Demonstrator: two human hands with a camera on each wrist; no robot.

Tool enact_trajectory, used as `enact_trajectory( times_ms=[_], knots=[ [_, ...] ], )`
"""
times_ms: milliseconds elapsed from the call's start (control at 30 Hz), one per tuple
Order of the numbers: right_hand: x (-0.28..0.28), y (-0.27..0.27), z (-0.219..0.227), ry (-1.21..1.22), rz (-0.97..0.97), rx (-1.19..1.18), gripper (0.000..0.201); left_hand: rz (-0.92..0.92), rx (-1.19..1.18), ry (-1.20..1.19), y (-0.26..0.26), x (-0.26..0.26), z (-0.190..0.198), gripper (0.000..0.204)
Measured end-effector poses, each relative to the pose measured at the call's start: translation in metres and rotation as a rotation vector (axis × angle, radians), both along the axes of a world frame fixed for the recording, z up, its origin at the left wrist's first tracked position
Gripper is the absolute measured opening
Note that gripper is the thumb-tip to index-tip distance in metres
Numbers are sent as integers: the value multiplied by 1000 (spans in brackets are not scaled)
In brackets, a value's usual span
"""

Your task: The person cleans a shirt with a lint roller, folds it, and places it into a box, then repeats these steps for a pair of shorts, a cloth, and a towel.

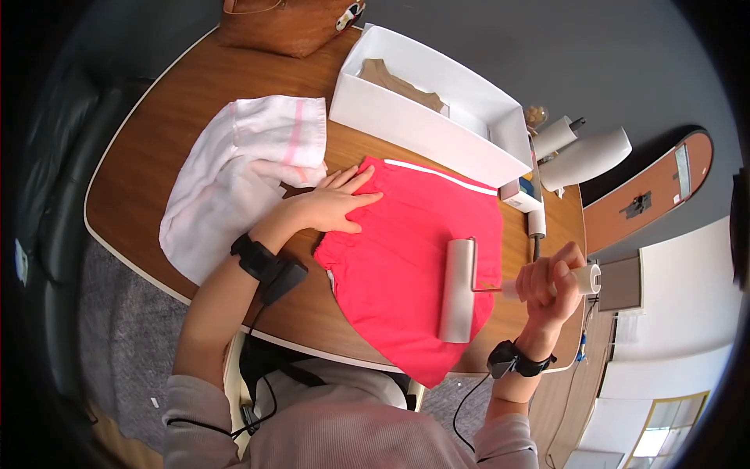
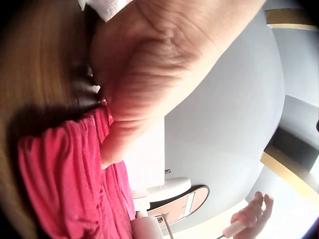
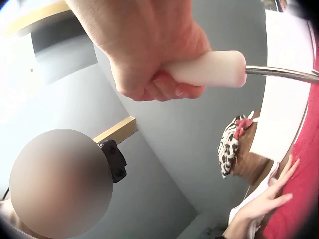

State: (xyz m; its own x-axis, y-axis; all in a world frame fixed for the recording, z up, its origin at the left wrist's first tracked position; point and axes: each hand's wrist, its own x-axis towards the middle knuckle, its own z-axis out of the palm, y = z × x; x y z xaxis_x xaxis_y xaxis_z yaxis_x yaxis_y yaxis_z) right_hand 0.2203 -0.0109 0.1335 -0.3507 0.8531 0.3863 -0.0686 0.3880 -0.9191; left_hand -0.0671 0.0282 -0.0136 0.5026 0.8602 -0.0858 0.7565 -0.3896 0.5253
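Red shorts (image 1: 406,227) with a white side stripe lie spread on the wooden table, their gathered waistband towards the left. My left hand (image 1: 337,207) rests on the waistband end with its fingers spread over the cloth. In my right hand (image 1: 551,288) is the white handle (image 3: 209,69) of a lint roller, the fingers curled round it. The roller's pale cylinder (image 1: 458,291) lies over the lower right part of the shorts, joined to the handle by a bent metal rod (image 3: 279,73). In the left wrist view the red fabric (image 2: 65,174) bunches up beside my left palm.
A white and pink towel (image 1: 226,172) lies left of the shorts. Behind them stands a long white box (image 1: 422,129) with a tan garment (image 1: 398,84) inside. A brown bag (image 1: 289,27) sits at the back left, an oval mirror (image 1: 648,191) at the right.
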Motion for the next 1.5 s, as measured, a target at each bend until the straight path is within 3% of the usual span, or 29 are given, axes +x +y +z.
enact_trajectory(
  times_ms=[233, 333, 467, 533, 600, 700, 800, 933, 1133, 1167, 1400, 1500],
  knots=[
    [58, 14, -9, -135, -220, -75, 17, -18, 11, 23, 1, -2, -3, 69],
    [71, 24, -22, -385, -332, 20, 21, -29, 16, 13, 0, -3, -1, 74],
    [97, 25, -3, -87, -262, 121, 21, -13, 97, 115, -8, 3, 2, 87],
    [80, 7, 26, -5, -267, 175, 26, 41, 126, 193, -18, 14, 2, 93],
    [64, -7, 41, 64, -112, 216, 30, 66, 167, 297, -26, 28, 1, 100],
    [27, -23, 43, 59, 26, 185, 28, 108, 187, 741, -50, 63, 25, 105],
    [-8, -35, 33, 92, 154, 29, 29, 42, 70, 1016, -58, 94, 38, 100],
    [-29, -51, 13, 225, 296, -307, 20, 41, -125, 1125, -49, 104, 47, 93],
    [-19, -34, 9, 29, 231, -217, 19, 42, -188, 1054, -41, 101, 44, 94],
    [-14, -34, 14, 13, 183, -306, 17, 66, -162, 1053, -43, 101, 41, 93],
    [40, -6, 8, -386, -33, 39, 20, 114, -72, 1010, -53, 101, 38, 93],
    [70, 7, -7, -547, -154, -1, 23, 137, -49, 985, -60, 102, 37, 94]
  ],
)
